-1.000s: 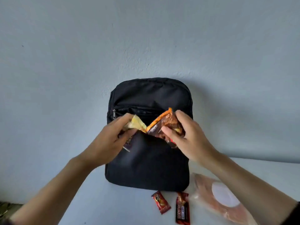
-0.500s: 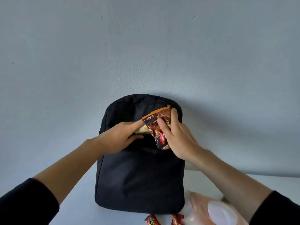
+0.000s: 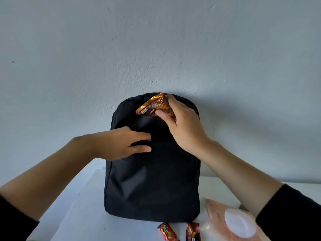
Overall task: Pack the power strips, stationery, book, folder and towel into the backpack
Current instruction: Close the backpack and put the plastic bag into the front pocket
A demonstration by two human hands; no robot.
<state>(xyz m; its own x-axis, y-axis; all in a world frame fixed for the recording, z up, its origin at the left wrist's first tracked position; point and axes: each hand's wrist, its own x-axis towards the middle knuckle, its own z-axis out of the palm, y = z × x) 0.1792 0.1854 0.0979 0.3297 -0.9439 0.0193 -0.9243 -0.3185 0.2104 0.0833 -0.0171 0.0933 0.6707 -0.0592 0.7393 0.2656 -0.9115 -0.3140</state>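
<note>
Up top, the right hand has its grip pinched on a crinkled orange-and-brown snack packet, held at the upper edge of the backpack. The left hand has its grip spread, with straight fingers lying across the backpack's front. The backpack is plain black fabric and stands upright on the white worktop against the wall. Two red snack bars and a clear pink pack lie at its foot.
</note>
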